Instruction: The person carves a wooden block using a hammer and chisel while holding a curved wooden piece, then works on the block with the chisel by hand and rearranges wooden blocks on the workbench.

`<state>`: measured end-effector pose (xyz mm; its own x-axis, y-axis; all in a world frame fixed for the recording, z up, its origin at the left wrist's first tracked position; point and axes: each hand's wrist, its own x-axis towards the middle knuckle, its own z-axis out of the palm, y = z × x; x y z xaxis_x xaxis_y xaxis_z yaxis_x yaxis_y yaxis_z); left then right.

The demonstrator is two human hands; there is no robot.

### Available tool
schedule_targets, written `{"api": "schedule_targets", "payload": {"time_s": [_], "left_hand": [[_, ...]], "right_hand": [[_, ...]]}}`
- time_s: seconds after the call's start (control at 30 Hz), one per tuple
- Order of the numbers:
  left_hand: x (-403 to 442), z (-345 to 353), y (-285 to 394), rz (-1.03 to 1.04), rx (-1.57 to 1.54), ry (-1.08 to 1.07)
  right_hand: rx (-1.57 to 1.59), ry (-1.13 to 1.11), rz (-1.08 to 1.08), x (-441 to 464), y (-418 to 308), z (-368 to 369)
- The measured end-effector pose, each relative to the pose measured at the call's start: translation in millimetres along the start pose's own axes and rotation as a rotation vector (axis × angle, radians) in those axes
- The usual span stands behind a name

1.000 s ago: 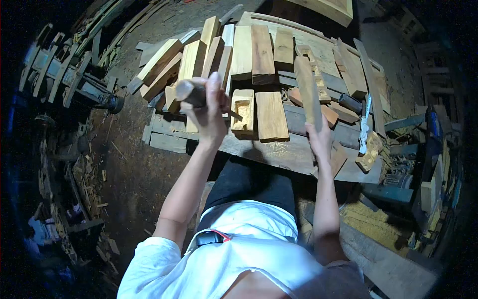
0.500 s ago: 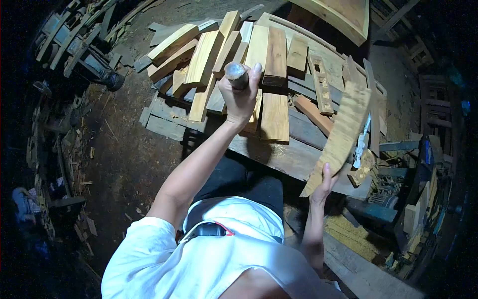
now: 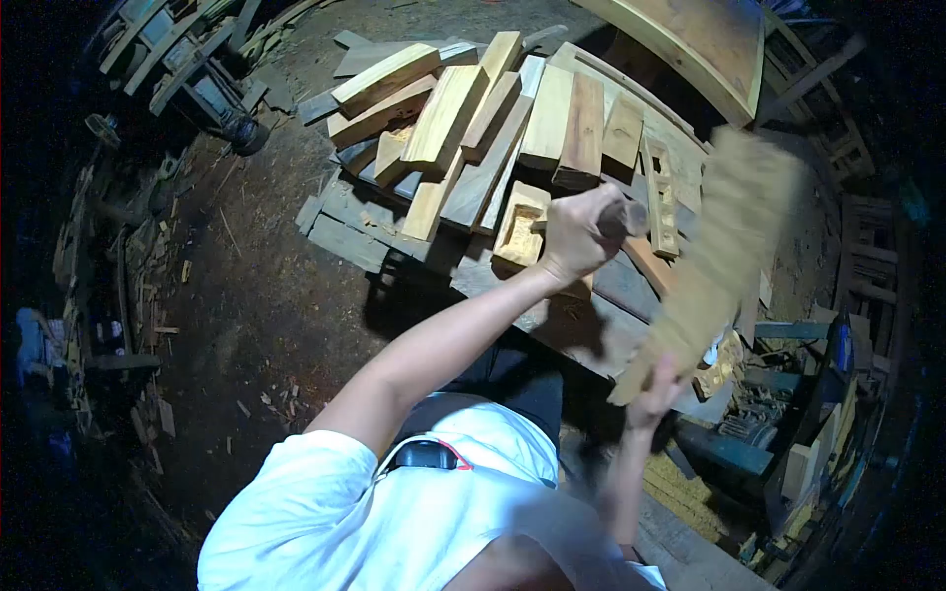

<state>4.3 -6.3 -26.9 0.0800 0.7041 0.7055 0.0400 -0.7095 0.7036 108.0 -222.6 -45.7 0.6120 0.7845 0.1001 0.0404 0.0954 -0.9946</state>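
My left hand (image 3: pixel 581 231) is wrapped around a stout handle whose round end (image 3: pixel 621 219) faces up. Whatever lies below the handle is hidden by the hand. My right hand (image 3: pixel 658 392) grips the lower end of a long, rough wooden board (image 3: pixel 724 241), raised at the right and blurred by motion. The board and the handle are apart. Just left of my left hand is a wooden block (image 3: pixel 520 225) with a rectangular hollow holding pale chips. A narrow piece with several cut slots (image 3: pixel 658 192) lies farther right.
Several cut timbers (image 3: pixel 448 116) lie stacked on the low plank bench (image 3: pixel 345 241). A large wooden panel (image 3: pixel 705 44) stands at the far right. Machinery (image 3: pixel 754 428) and sawdust (image 3: pixel 680 492) are at lower right. Wood scraps litter the dirt floor (image 3: pixel 236 266).
My left hand has moved right and tilted the handle rightward, uncovering the hollowed block. My right hand has swung the board up and to the right. The view has shifted slightly.
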Motion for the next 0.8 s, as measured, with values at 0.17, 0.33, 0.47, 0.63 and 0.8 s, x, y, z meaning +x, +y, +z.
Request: {"api": "schedule_targets", "payload": {"time_s": [0.17,0.33,0.47,0.63,0.8], "left_hand": [[-0.8,-0.6,8.4,0.014,0.061,-0.028],[-1.6,-4.7,2.2,0.027,0.087,-0.01],[-3.3,-7.7,1.5,-0.005,0.04,-0.036],[-2.6,-8.7,7.0,0.022,0.022,-0.013],[-0.7,-18.6,-2.8,-0.036,-0.063,-0.027]], "right_hand": [[0.324,-0.306,-0.263,17.9,-69.1,21.3],[-0.324,-0.195,-0.103,26.3,-89.1,44.5],[-0.18,0.091,-0.219,13.5,-78.1,27.5],[-0.476,-0.268,-0.27,22.5,-106.5,66.3],[-0.287,-0.286,-0.126,17.2,-84.1,50.6]]}}
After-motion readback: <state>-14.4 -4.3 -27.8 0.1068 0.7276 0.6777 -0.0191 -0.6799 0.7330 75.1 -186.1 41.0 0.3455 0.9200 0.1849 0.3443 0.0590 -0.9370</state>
